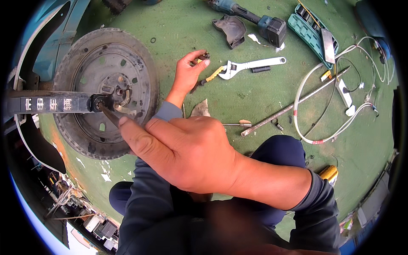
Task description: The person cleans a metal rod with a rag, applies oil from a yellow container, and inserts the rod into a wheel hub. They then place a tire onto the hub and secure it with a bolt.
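My right hand (187, 155), large in the foreground, grips a slim dark metal tool (109, 114), whose tip is at a bolt fitting (98, 104) on the end of a dark fork arm (51, 102). That arm lies across a black-tyred wheel (68, 72) with a grey rim and hub. Farther forward, my left hand (187, 76) has its fingers closed on a small dark part (206, 56). Just right of it, a yellow-handled tool (212, 75) lies beside a silver adjustable wrench (250, 63) and a short black cylinder (260, 69).
On the green floor (348, 127) are a cordless power tool (272, 30), black casing (229, 29), open teal case (299, 29), metal rod (272, 117), coiled pale cable (299, 97) and white power strip (343, 91). Teal bodywork (51, 46) stands at left, with clutter below it.
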Motion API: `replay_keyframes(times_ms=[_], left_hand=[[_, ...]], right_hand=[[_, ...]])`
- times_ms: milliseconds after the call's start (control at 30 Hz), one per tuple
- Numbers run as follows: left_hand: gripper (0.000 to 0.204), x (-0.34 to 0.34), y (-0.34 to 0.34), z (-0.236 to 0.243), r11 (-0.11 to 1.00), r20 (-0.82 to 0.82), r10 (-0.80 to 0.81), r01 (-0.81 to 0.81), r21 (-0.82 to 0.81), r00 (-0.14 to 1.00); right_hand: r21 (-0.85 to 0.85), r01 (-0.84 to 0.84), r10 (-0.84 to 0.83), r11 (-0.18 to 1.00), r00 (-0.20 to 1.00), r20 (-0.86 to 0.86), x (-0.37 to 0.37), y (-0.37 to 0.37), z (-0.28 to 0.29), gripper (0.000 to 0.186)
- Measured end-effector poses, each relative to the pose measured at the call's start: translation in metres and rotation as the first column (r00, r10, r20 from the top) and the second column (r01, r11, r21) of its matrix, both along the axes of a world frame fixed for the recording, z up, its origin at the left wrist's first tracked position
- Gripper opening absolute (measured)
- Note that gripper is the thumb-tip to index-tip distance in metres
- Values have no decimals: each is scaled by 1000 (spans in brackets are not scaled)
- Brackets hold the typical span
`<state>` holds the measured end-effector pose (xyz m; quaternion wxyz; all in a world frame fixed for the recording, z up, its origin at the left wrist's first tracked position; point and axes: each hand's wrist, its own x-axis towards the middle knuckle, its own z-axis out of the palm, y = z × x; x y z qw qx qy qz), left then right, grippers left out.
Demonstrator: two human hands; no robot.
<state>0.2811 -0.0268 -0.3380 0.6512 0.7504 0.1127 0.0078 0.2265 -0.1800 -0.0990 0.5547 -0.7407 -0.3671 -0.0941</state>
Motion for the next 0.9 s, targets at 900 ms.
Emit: replay_keyframes(times_ms=[900], left_hand=[[11,-194,-40,16,906,-369,411,-328,269,834]], right_hand=[[-52,-85,79,995,990,-120,-13,4,-4,47]])
